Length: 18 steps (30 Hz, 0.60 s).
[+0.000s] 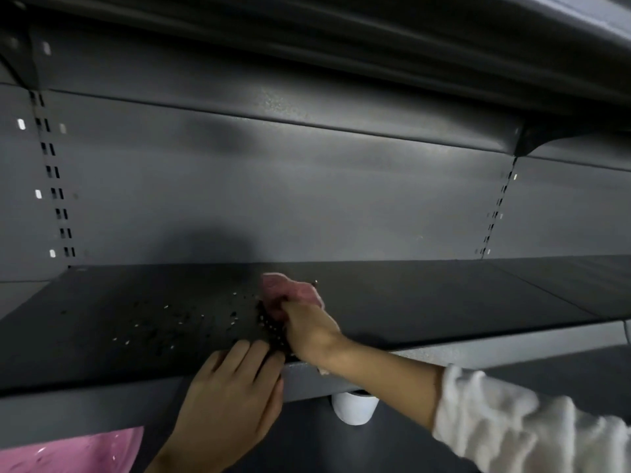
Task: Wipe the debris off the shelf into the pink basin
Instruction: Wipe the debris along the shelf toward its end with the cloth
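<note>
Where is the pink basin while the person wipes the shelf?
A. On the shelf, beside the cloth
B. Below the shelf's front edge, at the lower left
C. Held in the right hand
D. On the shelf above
B: the pink basin shows under the front edge of the shelf at the lower left, while the right hand holds the pink cloth on the shelf top.

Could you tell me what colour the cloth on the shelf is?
Pink; the cloth shows best in the head view.
</note>
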Available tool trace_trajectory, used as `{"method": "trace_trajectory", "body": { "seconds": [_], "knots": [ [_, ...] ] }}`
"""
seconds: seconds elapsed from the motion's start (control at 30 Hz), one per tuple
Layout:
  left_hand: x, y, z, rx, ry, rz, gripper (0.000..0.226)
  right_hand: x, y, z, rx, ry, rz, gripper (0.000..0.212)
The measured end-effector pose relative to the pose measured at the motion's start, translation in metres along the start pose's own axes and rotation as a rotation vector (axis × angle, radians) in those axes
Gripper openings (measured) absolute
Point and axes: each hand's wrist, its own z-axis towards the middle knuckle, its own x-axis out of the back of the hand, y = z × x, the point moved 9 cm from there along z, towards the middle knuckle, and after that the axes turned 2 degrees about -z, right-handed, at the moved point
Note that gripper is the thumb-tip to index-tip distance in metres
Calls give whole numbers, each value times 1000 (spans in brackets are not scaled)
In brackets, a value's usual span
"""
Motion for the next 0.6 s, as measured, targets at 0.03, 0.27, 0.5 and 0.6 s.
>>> {"method": "trace_trajectory", "body": {
  "seconds": [0.03, 0.27, 0.5, 0.6],
  "knots": [
    [0, -2, 0, -4, -12, 16, 33, 3, -5, 0, 16, 37, 62, 31],
    [2, -21, 0, 18, -67, 46, 33, 88, 80, 22, -170, 327, 288, 38],
    [-3, -25, 0, 53, -109, 20, 31, 123, 163, 48, -354, 425, 276, 21],
    [-2, -25, 2, 75, -86, 9, 29, 97, 143, 68, -284, 221, -98, 20]
  ]
}}
